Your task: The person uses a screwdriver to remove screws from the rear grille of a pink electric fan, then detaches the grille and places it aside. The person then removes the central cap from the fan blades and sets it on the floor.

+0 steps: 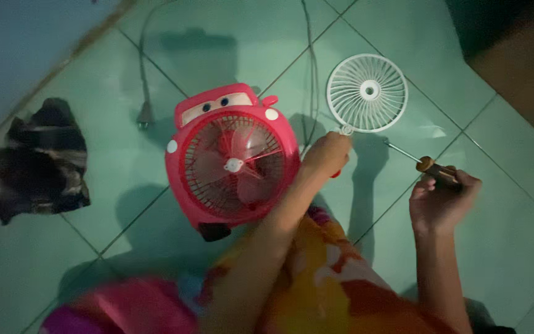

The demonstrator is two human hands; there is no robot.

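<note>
Your left hand (329, 154) pinches the rim of the white grille (367, 93), lying on the floor right of the pink fan (233, 161). Your right hand (441, 198) closes round the screwdriver (428, 164); keep its tip low and clear.

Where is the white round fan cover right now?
In the head view, the white round fan cover lies on the green floor tiles at upper right, right of the pink fan. The left hand touches its lower edge.
</note>
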